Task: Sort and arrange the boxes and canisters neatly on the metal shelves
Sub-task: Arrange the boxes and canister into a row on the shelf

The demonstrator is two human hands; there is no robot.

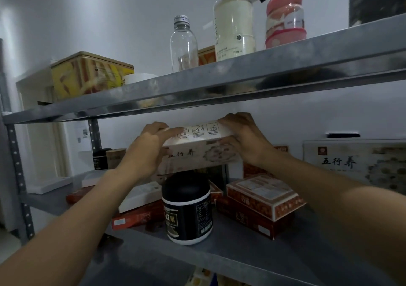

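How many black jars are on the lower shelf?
2: a large black jar at front centre, and a small black jar at the back left. Others may be hidden.

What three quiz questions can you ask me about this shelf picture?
1. True or false: the pale box is held by both the left hand and the right hand.
2. Pick one: which thing shows just under the held box? A) a black canister B) a pink jar C) a yellow tin
3. Fill the gap: the clear bottle stands on the ____ shelf.

Key: 1 true; 2 A; 3 upper.
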